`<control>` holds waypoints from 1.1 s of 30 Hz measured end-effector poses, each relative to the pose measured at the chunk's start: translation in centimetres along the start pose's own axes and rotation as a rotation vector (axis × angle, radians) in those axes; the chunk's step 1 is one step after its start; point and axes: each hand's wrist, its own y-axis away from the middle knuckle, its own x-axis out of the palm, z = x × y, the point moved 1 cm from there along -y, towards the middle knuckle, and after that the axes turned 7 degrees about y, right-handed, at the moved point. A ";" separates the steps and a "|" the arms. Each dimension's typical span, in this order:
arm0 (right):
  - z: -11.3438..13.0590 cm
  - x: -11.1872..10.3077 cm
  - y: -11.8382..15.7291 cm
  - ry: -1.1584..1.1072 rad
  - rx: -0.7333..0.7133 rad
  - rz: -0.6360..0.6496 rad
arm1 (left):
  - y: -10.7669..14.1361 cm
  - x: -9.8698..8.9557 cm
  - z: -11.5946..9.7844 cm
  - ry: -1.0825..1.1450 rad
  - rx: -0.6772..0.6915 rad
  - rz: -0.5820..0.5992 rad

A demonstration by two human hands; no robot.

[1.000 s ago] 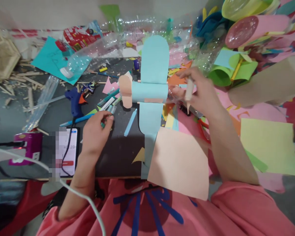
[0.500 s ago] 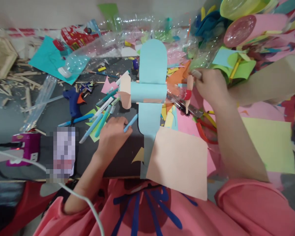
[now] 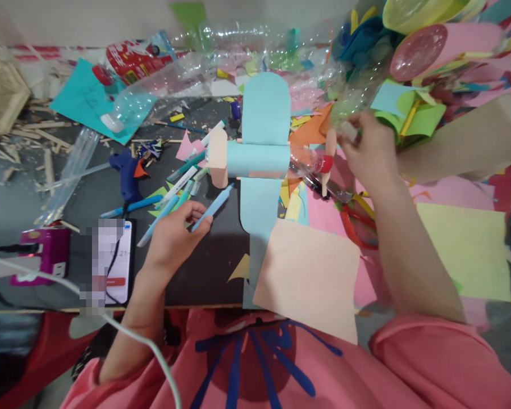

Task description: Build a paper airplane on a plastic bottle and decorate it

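Note:
My left hand (image 3: 174, 233) holds a light blue marker (image 3: 215, 207) between thumb and fingers, its tip pointing up and right. Just right of it lies a model plane (image 3: 258, 159), a clear bottle wrapped in light blue paper with rounded wings, a peach tail piece and a red cap (image 3: 326, 164) at the nose. A propeller of peach sticks (image 3: 331, 142) is fixed at that cap. Beside the propeller, my right hand (image 3: 368, 150) is closed, pinching a small pale thing that I cannot make out.
Several markers (image 3: 176, 187) and a blue glue gun (image 3: 128, 176) lie left of the plane. Red-handled scissors (image 3: 355, 224) rest under my right forearm. A peach sheet (image 3: 310, 272) overhangs the table's front edge. A phone (image 3: 118, 261) and white cable (image 3: 132, 335) are at front left; clear bottles (image 3: 162, 82) lie behind.
My left hand has drawn back to the left with the marker, away from the plane's wing. My right hand's fingers have lifted slightly and a pale thing now shows between them.

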 end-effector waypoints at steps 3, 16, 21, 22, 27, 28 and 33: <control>1.8 -1.6 2.3 -0.318 -0.115 -0.211 | 0.1 0.0 -0.3 0.136 0.077 -0.051; 6.6 0.0 8.1 -1.052 0.096 0.660 | 0.3 0.6 -1.4 0.424 0.095 -0.117; 6.8 0.5 8.5 -1.027 0.097 0.656 | 0.4 0.8 -1.6 0.433 0.077 -0.056; 6.9 0.6 8.6 -1.038 0.097 0.660 | 0.5 0.9 -1.6 0.421 0.076 -0.045; 7.1 1.1 9.3 -1.149 0.123 0.695 | 0.4 1.6 -1.4 0.427 0.097 -0.029; 7.1 1.2 9.4 -1.161 0.132 0.687 | 0.4 1.8 -1.3 0.431 0.099 -0.026; 7.2 1.7 9.9 -1.178 0.183 0.610 | 0.5 2.2 -1.1 0.452 0.148 -0.010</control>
